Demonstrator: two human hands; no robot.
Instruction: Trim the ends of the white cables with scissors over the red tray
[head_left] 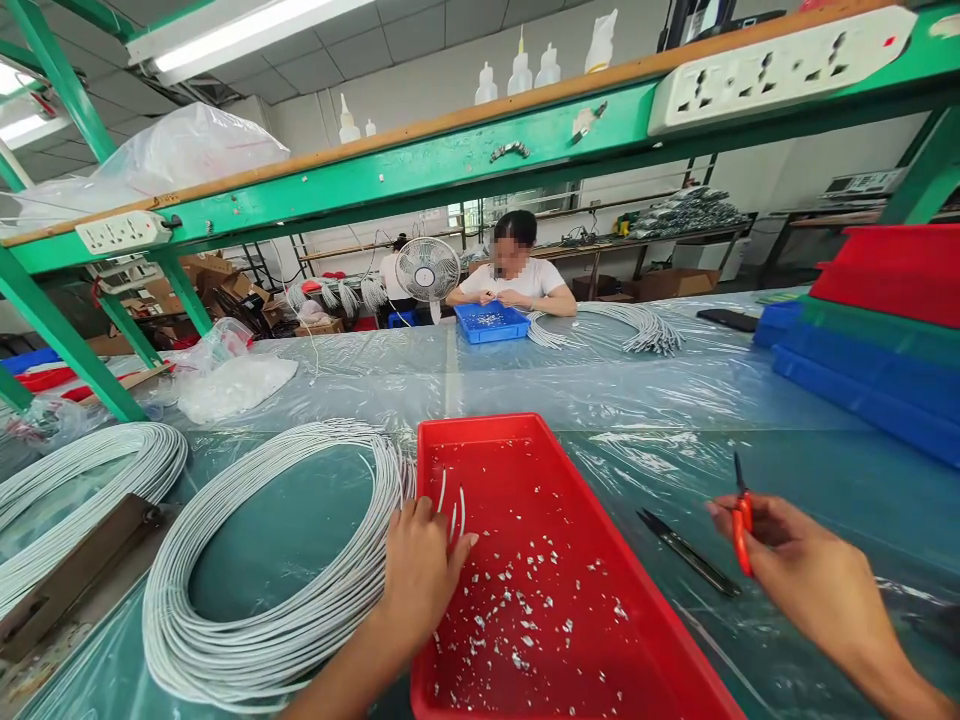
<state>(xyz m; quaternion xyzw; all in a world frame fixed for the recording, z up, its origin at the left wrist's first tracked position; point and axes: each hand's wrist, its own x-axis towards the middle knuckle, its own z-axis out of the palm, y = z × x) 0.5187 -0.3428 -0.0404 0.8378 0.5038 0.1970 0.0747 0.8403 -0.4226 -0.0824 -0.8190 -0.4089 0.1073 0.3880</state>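
Observation:
My left hand [420,565] is over the left rim of the red tray [637,610], its fingers curled over white cables [442,490] whose ends stick out above the tray. Those cables lead from the large white coil [180,620] lying left of the tray. Small white and silvery scraps [525,600] are scattered across the tray floor. To the right of the tray, my right hand [814,560] is raised above the table, closed around small cutters with orange handles [742,530], the dark tip pointing up. Dark tweezers [690,550] lie between that hand and the tray.
Another cable coil [161,465] and a brown metal bar [75,580] lie at the left. Stacked red, green and blue trays [885,340] stand at the right. Across the table a person [517,270] works over a blue tray [491,335]. A green shelf beam [435,160] spans overhead.

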